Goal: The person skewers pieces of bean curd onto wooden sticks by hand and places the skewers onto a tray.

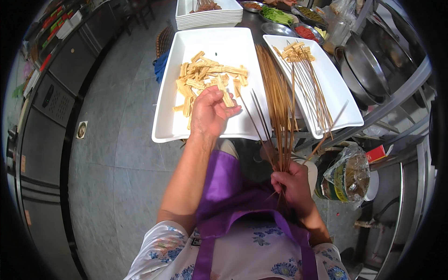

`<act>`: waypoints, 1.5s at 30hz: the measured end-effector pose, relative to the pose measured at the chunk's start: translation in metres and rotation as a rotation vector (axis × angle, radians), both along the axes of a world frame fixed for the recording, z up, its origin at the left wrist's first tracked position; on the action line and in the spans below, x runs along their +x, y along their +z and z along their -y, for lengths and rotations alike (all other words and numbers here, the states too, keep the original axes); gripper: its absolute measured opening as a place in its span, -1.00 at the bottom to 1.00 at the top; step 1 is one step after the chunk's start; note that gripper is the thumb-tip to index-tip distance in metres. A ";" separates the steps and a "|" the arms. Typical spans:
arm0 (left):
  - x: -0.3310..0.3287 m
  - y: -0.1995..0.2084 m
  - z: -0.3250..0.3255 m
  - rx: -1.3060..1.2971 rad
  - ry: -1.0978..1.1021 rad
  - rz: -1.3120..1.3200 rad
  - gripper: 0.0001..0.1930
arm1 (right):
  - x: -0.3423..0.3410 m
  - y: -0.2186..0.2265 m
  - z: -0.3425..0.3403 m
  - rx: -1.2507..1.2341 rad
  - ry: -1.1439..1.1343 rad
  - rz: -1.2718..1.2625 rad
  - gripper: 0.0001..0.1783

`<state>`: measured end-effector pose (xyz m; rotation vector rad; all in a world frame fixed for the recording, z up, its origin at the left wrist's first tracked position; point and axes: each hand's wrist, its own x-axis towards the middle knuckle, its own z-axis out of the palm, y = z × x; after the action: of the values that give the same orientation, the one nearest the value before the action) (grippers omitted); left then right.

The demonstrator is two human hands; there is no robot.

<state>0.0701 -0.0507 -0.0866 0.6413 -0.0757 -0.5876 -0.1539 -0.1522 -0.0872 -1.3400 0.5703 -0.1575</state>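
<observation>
My left hand (208, 112) is closed around a pale yellow, ridged bean curd stick (224, 94), held over the near part of a deep white tray (170, 112). Beyond my fingers a loose pile of similar bean curd pieces (198, 72) lies in that tray. My right hand (294, 183) grips a bunch of thin brown skewers (283, 144) near my lap. Their points fan upward, a few apart from the rest, reaching over the tray's right side. Between the two trays lies a thick row of loose skewers (274, 79).
A second white tray (345, 105) on the right holds skewers threaded with bean curd pieces (297, 52). Stacked white trays (207, 18) and metal bowls of food (278, 29) stand behind. A plastic-lined bucket (347, 177) sits at lower right, below a rack with metal basins (366, 65).
</observation>
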 end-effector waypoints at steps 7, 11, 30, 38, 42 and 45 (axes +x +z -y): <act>-0.006 -0.007 -0.002 0.132 0.130 0.173 -0.85 | 0.007 -0.004 -0.004 -0.029 0.006 -0.041 -0.89; -0.011 -0.001 -0.002 0.154 0.223 0.137 -0.83 | 0.009 0.001 -0.006 -0.093 0.016 -0.061 -0.89; -0.009 -0.015 -0.018 0.648 0.404 0.727 -0.85 | 0.006 0.008 0.000 -0.073 0.127 -0.212 -0.90; -0.015 -0.019 -0.014 0.683 0.377 0.718 -0.90 | 0.009 0.004 -0.006 -0.103 0.062 -0.144 -0.94; -0.026 -0.016 -0.010 0.684 0.323 0.722 -0.91 | 0.012 0.005 -0.006 -0.117 0.045 -0.120 -0.94; -0.017 -0.007 -0.008 0.750 0.372 0.800 -0.87 | 0.013 0.005 -0.004 -0.120 0.002 -0.086 -0.94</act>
<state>0.0528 -0.0423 -0.0937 1.5576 -0.4885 0.0576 -0.1409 -0.1486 -0.0822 -1.4688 0.6404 -0.1343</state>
